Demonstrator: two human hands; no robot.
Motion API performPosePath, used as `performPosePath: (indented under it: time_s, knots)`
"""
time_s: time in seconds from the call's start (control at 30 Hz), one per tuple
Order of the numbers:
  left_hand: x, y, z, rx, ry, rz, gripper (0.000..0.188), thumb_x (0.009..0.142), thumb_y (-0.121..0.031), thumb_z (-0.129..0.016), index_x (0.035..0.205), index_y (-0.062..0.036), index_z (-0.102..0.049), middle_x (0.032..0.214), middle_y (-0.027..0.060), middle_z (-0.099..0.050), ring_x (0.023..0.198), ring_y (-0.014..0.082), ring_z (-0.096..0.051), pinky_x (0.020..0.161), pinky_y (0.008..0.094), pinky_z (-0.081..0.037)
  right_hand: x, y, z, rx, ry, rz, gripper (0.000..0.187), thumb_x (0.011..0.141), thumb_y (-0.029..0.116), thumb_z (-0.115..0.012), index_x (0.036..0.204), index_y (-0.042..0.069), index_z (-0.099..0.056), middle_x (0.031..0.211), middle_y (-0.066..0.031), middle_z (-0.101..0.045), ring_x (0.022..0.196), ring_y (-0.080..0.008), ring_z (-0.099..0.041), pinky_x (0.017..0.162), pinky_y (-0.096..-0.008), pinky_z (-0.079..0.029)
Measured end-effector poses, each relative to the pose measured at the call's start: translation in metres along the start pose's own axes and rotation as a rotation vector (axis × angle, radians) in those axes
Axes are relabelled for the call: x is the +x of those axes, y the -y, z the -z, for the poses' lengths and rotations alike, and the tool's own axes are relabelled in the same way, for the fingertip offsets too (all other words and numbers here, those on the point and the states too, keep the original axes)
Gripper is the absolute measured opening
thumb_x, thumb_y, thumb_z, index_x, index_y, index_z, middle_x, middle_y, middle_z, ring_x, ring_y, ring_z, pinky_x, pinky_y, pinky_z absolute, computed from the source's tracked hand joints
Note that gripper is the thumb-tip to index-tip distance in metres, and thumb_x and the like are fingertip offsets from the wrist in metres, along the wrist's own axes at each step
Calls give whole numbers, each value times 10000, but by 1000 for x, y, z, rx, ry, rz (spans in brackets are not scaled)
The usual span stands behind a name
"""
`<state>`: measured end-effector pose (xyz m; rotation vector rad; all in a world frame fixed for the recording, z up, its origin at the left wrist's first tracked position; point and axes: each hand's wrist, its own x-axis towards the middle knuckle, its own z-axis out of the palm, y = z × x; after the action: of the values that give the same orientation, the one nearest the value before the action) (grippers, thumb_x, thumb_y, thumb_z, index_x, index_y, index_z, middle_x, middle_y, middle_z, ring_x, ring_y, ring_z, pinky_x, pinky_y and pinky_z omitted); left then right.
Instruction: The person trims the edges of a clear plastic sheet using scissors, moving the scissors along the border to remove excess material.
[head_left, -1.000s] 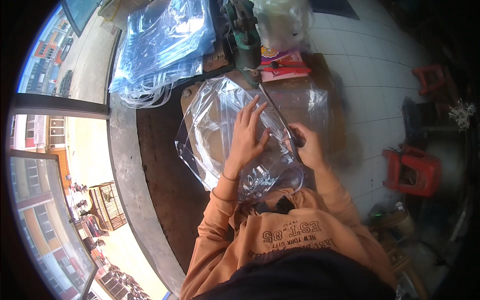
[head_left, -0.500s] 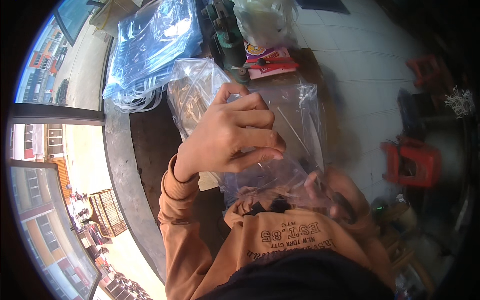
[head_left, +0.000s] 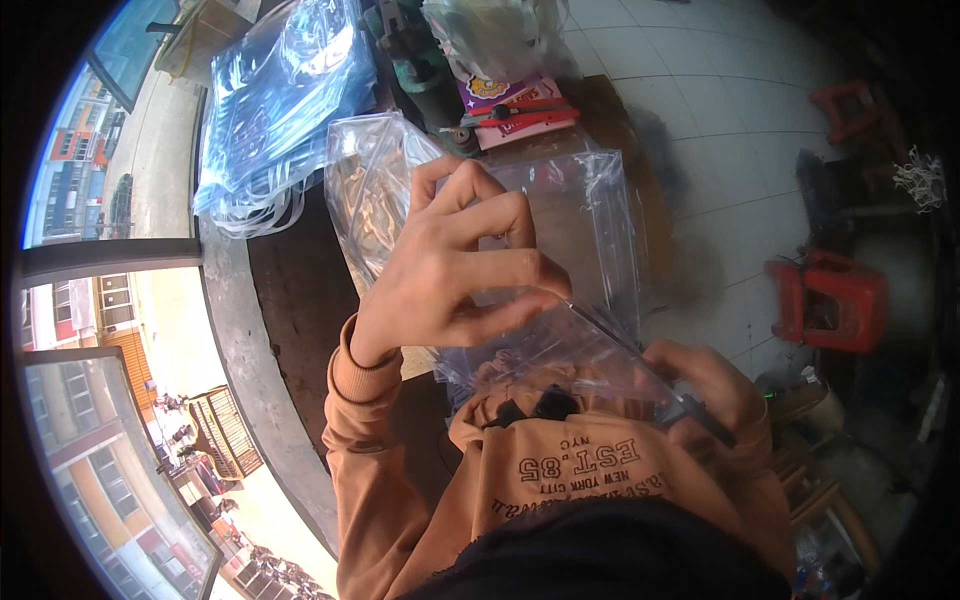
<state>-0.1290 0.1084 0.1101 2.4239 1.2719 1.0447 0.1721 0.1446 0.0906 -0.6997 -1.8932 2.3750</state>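
In the middle my left hand is closed in a pinch, thumb against index finger; what lies between the fingertips is too small to make out. To the right, my right hand is wrapped round a slim tool with a dark handle and a long thin shaft. Its kind is unclear. The shaft's tip reaches the left fingertips. Beneath both hands spreads a clear plastic bag, its near part crumpled over my lap. Left of it, partly behind my left hand, lies another clear bag with tan pieces inside.
Bluish clear bags with white handles are stacked at far left. A dark green metal machine stands behind the work, beside a red-handled tool on a pink-and-purple package. Red stools stand on the tiled floor at right.
The slim tool's tip has come to my left fingertips, and my right hand has shifted slightly right. My left hand keeps its pinch. The view has shifted a little.
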Motion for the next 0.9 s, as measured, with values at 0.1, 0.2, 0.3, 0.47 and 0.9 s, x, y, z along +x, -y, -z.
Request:
performPosePath:
  time_s: [0.1, 0.2, 0.3, 0.47, 0.9]
  knots:
    - [1, 1, -1, -2, 8, 25, 217, 551, -327, -729, 724, -199, -705, 723, -48, -432, 741, 177, -397, 756, 332, -246, 3, -3, 1, -65, -6, 29, 643, 667, 426, -804, 1047, 10, -494, 622, -3, -455, 594, -80, -427, 547, -242, -365]
    - [5, 2, -5, -3, 8, 55, 233, 565, -360, -737, 703, -180, -688, 734, -33, -425, 745, 190, -395, 763, 334, -243, 5, -9, 2, -65, -13, 52, 643, 669, 413, -804, 1059, 7, -493, 621, 2, -454, 593, -77, -410, 534, -240, -344]
    - [5, 5, -10, 28, 5, 62, 268, 605, -400, -738, 720, -167, -675, 736, -27, -422, 749, 193, -393, 770, 338, -241, 7, -9, 1, -89, -28, 50, 630, 671, 406, -802, 1052, 6, -498, 627, 12, -453, 597, -72, -407, 534, -234, -338]
    - [7, 7, -12, 1, 22, 109, 543, 667, -410, -755, 1067, -85, -583, 739, -15, -446, 706, 156, -403, 805, 338, -249, 12, -11, -3, 0, -98, 34, 619, 683, 411, -791, 1034, -11, -504, 641, 18, -459, 608, -62, -413, 540, -228, -342]
    - [14, 4, -23, -149, -31, 314, 813, 600, -121, -797, 1264, -13, -340, 649, -10, -444, 651, 139, -373, 851, 303, -274, 22, -5, -2, -164, -120, 102, 643, 729, 441, -742, 1058, -28, -450, 572, 7, -384, 554, -80, -371, 518, -254, -329]
